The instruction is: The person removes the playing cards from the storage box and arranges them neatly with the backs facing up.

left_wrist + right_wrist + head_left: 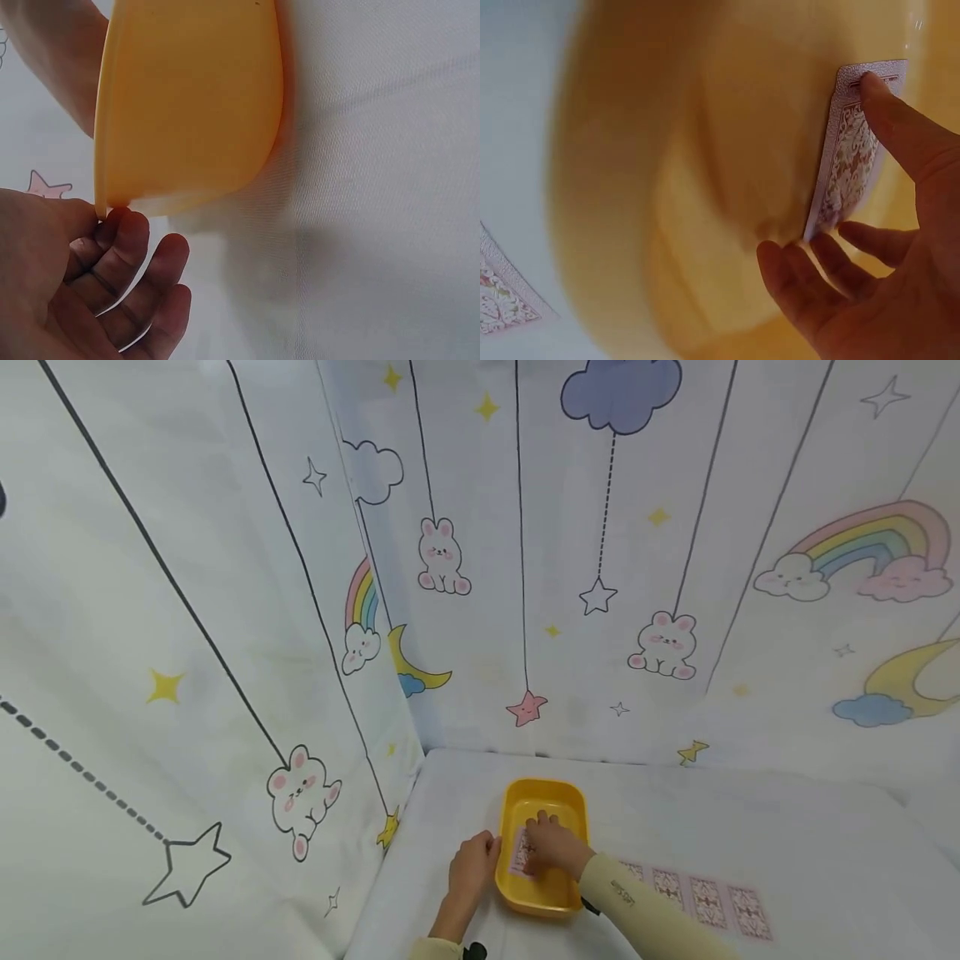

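Note:
A yellow plastic tub stands on the white-covered table. At its left side my left hand pinches the rim between thumb and index finger, while the other fingers curl loosely below, as the left wrist view of the hand shows. My right hand reaches down inside the tub. It holds a pink card with an ornate printed back, the thumb lying across its upper end and the fingertips at its lower edge. In the head view this card lies toward the tub's left wall, partly covered by the hand.
To the right of the tub, several matching patterned cards lie in a row, some partly behind the right sleeve. White cloth walls printed with rabbits, stars and clouds rise behind and to the left of the table.

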{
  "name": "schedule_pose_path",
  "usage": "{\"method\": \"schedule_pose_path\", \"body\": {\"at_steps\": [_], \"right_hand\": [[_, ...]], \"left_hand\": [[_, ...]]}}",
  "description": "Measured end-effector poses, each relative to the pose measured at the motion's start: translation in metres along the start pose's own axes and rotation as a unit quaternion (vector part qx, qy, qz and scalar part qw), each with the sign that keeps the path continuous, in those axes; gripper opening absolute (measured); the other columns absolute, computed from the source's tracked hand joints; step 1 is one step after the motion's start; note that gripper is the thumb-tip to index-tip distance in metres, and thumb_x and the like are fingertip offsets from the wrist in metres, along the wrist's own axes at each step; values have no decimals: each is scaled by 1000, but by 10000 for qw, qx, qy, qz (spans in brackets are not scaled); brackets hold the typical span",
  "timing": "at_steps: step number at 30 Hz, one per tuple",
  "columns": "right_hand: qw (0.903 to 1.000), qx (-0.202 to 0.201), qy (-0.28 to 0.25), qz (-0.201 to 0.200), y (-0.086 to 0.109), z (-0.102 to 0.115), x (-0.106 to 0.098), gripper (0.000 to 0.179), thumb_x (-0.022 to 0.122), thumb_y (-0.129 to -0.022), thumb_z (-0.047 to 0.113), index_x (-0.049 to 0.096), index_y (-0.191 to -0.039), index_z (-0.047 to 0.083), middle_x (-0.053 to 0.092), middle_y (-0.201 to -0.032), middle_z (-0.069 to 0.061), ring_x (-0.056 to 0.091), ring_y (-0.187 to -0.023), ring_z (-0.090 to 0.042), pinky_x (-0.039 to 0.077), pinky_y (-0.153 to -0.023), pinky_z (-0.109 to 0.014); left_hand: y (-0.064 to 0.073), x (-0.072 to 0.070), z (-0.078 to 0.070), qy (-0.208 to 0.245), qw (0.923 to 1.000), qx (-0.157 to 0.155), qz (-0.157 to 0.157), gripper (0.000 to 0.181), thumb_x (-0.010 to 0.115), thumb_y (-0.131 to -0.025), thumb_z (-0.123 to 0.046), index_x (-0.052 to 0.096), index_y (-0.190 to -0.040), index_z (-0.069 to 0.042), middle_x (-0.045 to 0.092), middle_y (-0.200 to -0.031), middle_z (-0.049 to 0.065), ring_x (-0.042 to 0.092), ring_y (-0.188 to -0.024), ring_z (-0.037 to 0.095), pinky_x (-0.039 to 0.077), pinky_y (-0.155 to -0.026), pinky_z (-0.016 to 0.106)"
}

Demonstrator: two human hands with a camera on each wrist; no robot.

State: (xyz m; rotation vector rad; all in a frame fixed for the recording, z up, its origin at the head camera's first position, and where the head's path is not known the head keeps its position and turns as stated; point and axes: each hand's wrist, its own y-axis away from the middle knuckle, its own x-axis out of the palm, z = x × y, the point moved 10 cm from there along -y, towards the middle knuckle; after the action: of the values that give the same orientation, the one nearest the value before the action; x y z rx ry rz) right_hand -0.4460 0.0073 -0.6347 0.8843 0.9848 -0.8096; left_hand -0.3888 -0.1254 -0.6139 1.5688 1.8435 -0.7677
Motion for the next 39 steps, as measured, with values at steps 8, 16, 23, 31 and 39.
{"method": "schedule_pose_path", "body": {"at_steps": [8, 16, 23, 31, 39], "right_hand": [[9991, 52, 256, -328, 6, 6, -9, 84, 92, -70, 36, 47, -131, 1, 47, -116, -18, 46, -98, -32, 51, -88, -47], [9981, 117, -48, -603, 8, -3, -6, 88, 90, -73, 39, 37, -138, 11, 52, -119, -21, 52, -96, -33, 52, -91, -51], [9911, 144, -1164, -630, 3, -13, 2, 64, 80, -85, 12, 38, -133, 17, 53, -106, -17, 55, -77, -26, 55, -70, -41], [9648, -389, -2444, -896, 8, -15, -9, 49, 69, -92, 2, 46, -135, 7, 62, -90, -8, 54, -74, -17, 46, -63, -29], [9315, -424, -3509, -857, 38, -27, -32, 55, 68, -93, 3, 40, -139, -4, 61, -84, -10, 65, -68, -19, 57, -64, -39]], "left_hand": [[0, -1, 0, -64, 10000, -6, -6, 27, 60, -101, -26, 56, -78, -13, 47, -63, -4, 43, -54, 11, 32, -49, 25], [0, 0, 0, -70, 10000, -32, -22, 27, 59, -102, -26, 56, -78, -13, 48, -64, -4, 43, -54, 11, 32, -49, 24], [-1, 2, 2, -52, 9999, -102, -28, 27, 59, -102, -27, 56, -79, -13, 48, -64, -4, 43, -54, 10, 33, -49, 23], [1, 2, 1, -56, 9998, -194, 16, 26, 59, -102, -27, 57, -80, -12, 49, -65, -3, 44, -56, 11, 33, -51, 24], [2, 3, 2, -98, 9999, -135, -6, 25, 59, -102, -27, 57, -81, -12, 48, -65, -3, 44, -56, 11, 33, -51, 23]]}}
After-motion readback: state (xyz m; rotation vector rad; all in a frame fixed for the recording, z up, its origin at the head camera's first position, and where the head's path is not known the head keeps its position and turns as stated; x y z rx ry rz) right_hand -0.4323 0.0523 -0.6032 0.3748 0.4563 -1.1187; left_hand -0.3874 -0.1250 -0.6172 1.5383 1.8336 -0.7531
